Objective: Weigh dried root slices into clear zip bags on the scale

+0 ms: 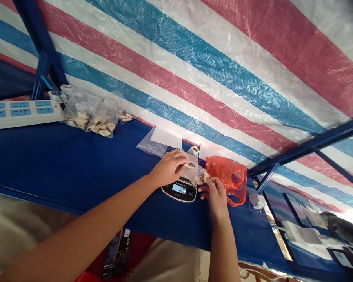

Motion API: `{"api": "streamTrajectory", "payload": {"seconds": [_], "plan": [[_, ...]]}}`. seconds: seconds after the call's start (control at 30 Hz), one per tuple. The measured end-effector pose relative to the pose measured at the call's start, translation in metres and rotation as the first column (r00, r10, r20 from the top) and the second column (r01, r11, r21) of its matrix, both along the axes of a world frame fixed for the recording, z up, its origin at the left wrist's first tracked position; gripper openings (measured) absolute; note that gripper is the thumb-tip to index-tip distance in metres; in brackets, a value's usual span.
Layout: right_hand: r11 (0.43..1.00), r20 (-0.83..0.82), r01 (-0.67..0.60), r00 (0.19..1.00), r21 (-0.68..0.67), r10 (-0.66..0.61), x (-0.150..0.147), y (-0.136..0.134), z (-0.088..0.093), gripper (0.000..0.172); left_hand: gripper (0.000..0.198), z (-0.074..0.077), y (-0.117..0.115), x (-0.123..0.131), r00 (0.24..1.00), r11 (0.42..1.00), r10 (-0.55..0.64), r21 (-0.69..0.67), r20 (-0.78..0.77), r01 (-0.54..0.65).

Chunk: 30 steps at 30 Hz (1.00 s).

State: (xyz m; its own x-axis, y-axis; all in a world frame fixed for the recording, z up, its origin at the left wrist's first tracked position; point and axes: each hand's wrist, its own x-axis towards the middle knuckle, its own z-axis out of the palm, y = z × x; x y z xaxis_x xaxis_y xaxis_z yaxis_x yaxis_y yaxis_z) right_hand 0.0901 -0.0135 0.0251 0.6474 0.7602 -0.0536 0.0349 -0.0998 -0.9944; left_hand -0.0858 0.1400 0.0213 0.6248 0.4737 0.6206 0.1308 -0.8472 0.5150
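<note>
Mid-frame: left hand (174,166) looks to be pinching a dark-edged piece (190,165), right hand (216,192) gripping a pale piece (206,177) | clear bag (196,175) between them, across the scale (184,196) | danger: leaning fingers could skew the reading, loose pinch could drop pieces

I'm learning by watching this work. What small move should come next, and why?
Probably ease the dark-edged piece in the left hand into the clear bag: it's pinched above the scale, close to the bag, while the right hand pinches a pale piece at the bag's right end.
</note>
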Motion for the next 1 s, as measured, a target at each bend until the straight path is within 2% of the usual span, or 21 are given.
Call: {"api": "streamTrajectory", "payload": {"seconds": [0.03, 0.1, 0.17, 0.23, 0.3, 0.33, 0.43, 0.53, 0.6, 0.7, 0.83, 1.0], "plan": [[0.999, 0.026, 0.040, 0.999, -0.032, -0.039, 0.002, -0.003, -0.001, 0.051, 0.022, 0.000, 0.000, 0.000, 1.000, 1.000, 0.001, 0.001, 0.008, -0.001], [0.977, 0.213, 0.162, 0.968, -0.138, -0.131, 0.006, -0.010, -0.004, 0.048, 0.022, 0.002, -0.001, -0.001, 0.999, 1.000, -0.001, 0.003, 0.042, 0.001], [0.931, 0.483, 0.306, 0.857, -0.198, -0.179, 0.009, -0.016, -0.006, 0.045, 0.022, 0.003, 0.001, -0.003, 0.993, 1.000, 0.008, -0.013, 0.116, -0.007], [0.905, 0.678, 0.402, 0.705, -0.139, -0.209, 0.009, -0.020, -0.006, 0.042, 0.021, 0.005, 0.006, -0.006, 0.973, 0.996, 0.073, -0.073, 0.217, -0.058], [0.912, 0.741, 0.410, 0.620, -0.026, -0.257, 0.006, -0.021, -0.006, 0.039, 0.017, 0.004, 0.016, -0.011, 0.922, 0.959, 0.236, -0.225, 0.306, -0.170], [0.922, 0.733, 0.388, 0.622, 0.018, -0.276, 0.004, -0.021, -0.005, 0.038, 0.015, 0.003, 0.022, -0.014, 0.884, 0.919, 0.335, -0.320, 0.326, -0.231], [0.949, 0.646, 0.309, 0.712, 0.066, -0.277, -0.002, -0.022, -0.005, 0.041, 0.016, -0.004, 0.043, -0.024, 0.767, 0.763, 0.567, -0.541, 0.299, -0.353], [0.940, 0.625, 0.334, 0.721, 0.065, -0.299, -0.003, -0.023, -0.007, 0.044, 0.018, -0.012, 0.057, -0.031, 0.720, 0.690, 0.643, -0.607, 0.262, -0.395], [0.931, 0.630, 0.356, 0.706, 0.078, -0.322, -0.002, -0.024, -0.009, 0.046, 0.017, -0.014, 0.059, -0.032, 0.728, 0.681, 0.642, -0.615, 0.240, -0.397], [0.938, 0.620, 0.332, 0.718, 0.095, -0.317, 0.000, -0.025, -0.011, 0.046, 0.014, -0.013, 0.056, -0.029, 0.774, 0.706, 0.597, -0.594, 0.209, -0.384], [0.965, 0.631, 0.233, 0.734, 0.117, -0.253, 0.001, -0.025, -0.014, 0.042, 0.012, -0.007, 0.049, -0.027, 0.815, 0.731, 0.554, -0.567, 0.170, -0.379], [0.981, 0.660, 0.123, 0.726, 0.151, -0.193, -0.001, -0.025, -0.012, 0.034, 0.013, -0.006, 0.048, -0.027, 0.822, 0.734, 0.549, -0.556, 0.149, -0.390]]}}
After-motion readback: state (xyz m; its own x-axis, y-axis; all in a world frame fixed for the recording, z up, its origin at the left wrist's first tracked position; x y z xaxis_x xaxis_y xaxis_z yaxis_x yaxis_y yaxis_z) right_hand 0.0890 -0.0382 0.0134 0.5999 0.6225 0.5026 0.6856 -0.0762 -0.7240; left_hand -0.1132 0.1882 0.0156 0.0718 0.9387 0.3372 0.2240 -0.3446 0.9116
